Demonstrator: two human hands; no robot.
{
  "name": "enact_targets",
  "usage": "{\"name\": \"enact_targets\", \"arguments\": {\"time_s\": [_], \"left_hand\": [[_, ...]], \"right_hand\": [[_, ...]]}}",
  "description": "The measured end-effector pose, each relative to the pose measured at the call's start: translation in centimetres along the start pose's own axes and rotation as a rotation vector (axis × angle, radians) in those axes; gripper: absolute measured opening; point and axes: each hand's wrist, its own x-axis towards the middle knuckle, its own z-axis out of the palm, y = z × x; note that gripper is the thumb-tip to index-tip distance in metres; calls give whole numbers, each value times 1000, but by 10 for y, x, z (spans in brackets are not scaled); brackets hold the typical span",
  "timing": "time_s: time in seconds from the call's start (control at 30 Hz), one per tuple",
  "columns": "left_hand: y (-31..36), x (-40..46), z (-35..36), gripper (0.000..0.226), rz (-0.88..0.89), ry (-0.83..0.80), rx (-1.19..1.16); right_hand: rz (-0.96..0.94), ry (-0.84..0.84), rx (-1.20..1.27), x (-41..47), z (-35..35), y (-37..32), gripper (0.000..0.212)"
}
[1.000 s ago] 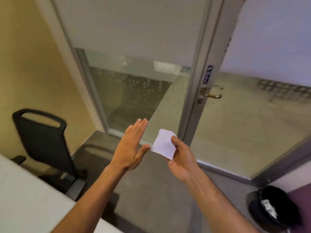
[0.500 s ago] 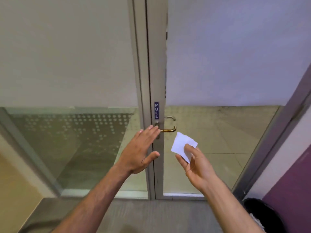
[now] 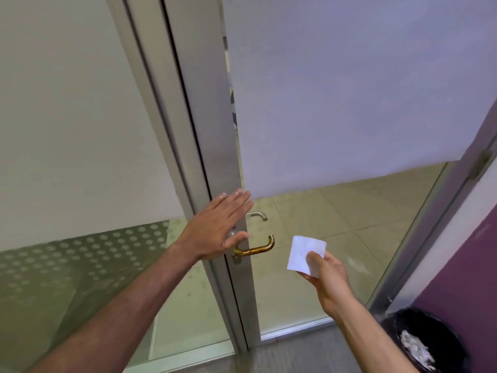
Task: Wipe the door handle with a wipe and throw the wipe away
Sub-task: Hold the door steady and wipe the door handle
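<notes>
I see open air between my right hand [image 3: 326,275] with the wipe [image 3: 305,255] and the gold door handle [image 3: 256,248]. My flat left hand [image 3: 215,230] blocks the handle's left end. The black bin [image 3: 422,343] sits low, off to the right.

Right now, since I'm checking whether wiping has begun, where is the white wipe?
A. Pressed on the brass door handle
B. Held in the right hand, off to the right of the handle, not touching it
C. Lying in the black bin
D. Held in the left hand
B: the wipe is pinched in the right hand, with clear glass showing between it and the brass door handle; the left hand is open and flat near the door edge.
</notes>
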Motion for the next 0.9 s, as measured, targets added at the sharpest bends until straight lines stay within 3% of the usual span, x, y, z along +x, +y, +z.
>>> {"name": "enact_targets", "arguments": {"time_s": [0.2,0.33,0.47,0.63,0.73,0.9], "left_hand": [[-31,41,34,74,156,13,159],[-59,65,40,65,262,46,324],[-79,80,40,69,291,110,409],[-87,82,50,68,340,142,511],[-87,83,51,62,344,145,514],[-89,83,53,55,340,74,488]], "right_hand": [[-91,-2,-369,81,27,16,20],[-321,-51,-735,121,45,22,23],[-461,-209,-993,134,68,29,24],[-301,-504,-1227,137,79,27,36],[-370,-570,-1415,149,72,20,45],[-622,-718,-1759,168,69,6,17]]}}
